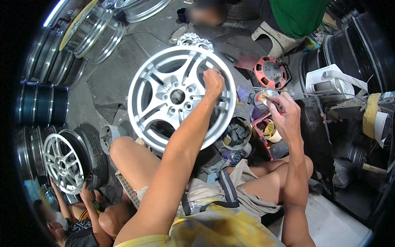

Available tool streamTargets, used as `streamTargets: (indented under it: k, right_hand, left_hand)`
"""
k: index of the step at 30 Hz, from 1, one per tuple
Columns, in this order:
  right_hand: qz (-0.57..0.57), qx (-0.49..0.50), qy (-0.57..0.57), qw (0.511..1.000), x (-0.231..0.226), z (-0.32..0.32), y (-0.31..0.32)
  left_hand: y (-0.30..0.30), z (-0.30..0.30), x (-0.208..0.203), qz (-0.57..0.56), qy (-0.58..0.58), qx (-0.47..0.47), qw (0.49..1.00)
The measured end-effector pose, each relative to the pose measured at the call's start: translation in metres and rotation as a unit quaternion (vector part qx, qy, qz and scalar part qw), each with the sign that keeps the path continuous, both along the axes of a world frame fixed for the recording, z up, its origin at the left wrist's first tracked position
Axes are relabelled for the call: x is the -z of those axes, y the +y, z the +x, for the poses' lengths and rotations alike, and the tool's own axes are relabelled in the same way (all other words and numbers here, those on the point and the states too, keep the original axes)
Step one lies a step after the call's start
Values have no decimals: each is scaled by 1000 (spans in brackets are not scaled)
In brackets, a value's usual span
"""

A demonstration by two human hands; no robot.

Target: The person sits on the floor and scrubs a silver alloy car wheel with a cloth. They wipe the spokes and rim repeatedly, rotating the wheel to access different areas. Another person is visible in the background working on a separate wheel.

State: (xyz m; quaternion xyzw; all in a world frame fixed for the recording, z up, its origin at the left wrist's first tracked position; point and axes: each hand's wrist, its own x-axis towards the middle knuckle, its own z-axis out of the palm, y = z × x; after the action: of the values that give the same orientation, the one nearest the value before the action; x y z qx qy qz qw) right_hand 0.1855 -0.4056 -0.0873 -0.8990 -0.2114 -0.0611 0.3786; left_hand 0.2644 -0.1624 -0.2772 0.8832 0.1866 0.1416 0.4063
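Observation:
A silver alloy wheel rim [177, 96] without a tyre lies before me, its spokes facing up. My left hand [214, 83] is closed at the rim's upper right spoke; its fingertips are partly hidden. My right hand [285, 112] is pinched just right of a small open tub [263, 97] with pale, red-streaked contents. Something thin seems to stick out from its fingertips toward the tub, too small to name. Below the tub, a red tray [262, 123] holds a tape roll and other small items.
A bucket of dark pieces [237, 133] stands by the rim's lower right. Beyond are a red round device [270, 73], a white plastic box [327, 82] and stacked wheels [43, 103]. At lower left another person handles a spoked wheel [62, 164]; someone in green [298, 16] sits far right.

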Motion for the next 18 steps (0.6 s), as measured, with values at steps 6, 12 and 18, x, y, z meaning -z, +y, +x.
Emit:
streamTargets:
  k: [6, 12, 18]
  right_hand:
    - [-31, -30, -9, 999, 13, 6, 11]
    - [-55, -11, 65, 996, 33, -2, -5]
    - [-49, -89, 190, 977, 90, -13, 22]
  left_hand:
    - [52, 1, -34, -86, 135, 93, 983]
    - [172, -39, -157, 54, 18, 21, 998]
    - [296, -151, -78, 150, 155, 39, 976]
